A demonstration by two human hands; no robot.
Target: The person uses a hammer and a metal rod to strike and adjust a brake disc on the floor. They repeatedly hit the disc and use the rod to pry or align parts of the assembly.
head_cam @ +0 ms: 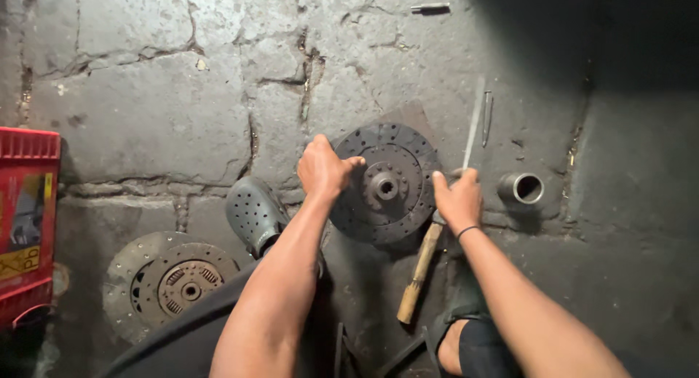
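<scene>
Head view: left hand (322,167) clamped on clutch disc (386,183) rim; right hand (457,200) curled around hammer (420,269) at disc's opposite edge. Probably heavy, rigid steel; best gripped at rim. Metal sleeve (521,188) just beyond right hand, second disc (169,280) well left. Cracked stone floor (145,109), dim.

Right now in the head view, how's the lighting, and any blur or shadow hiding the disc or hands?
Head view: dim, uneven light; deep shadow swallows the top-right floor. The clutch disc and both hands, left and right, stay readable and fairly sharp. The file looks slightly soft. No glare; lower corners go dark.
</scene>
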